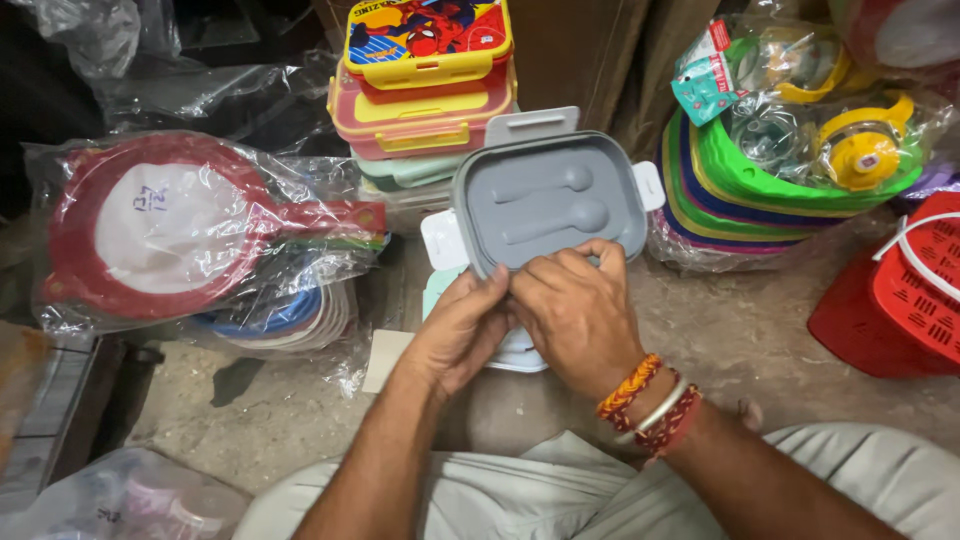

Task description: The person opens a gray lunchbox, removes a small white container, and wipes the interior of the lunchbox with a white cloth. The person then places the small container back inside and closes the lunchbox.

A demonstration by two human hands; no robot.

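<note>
Both hands clamp the grey lunchbox lid (548,200) at its near edge: left hand (458,330) w/ thumb on top and fingers curled under, right hand (575,310) w/ fingers pressed over the same edge, closed tight on the lid. Lid is tilted up toward the camera, inner face showing 2 moulded recesses, 1 spoon-shaped, 1 fork-shaped; both look empty. White latch tabs (648,186) stick out at the lid's sides and far edge.

Directly under the hands sits a pale box base (520,352), mostly hidden, so contents can't be told. To handle this well, my guess: keep thumbs spread along the edge so pressure is even, don't twist the lid, keep tabs free of the fingers.

Just beyond the lid, a stack of lunchboxes (425,90): cartoon-print yellow 1 on top, red/yellow below, pale green under that; all shut, insides not visible. Far left of the grip, a clear bag (200,230) holding round red-rimmed items w/ handles, plus blue and green ones beneath. Right of the grip, a bagged stack of coloured trays (740,190) w/ clear bottles and yellow caps resting in it. Far right, a red slotted basket (900,290); contents not visible.
</note>
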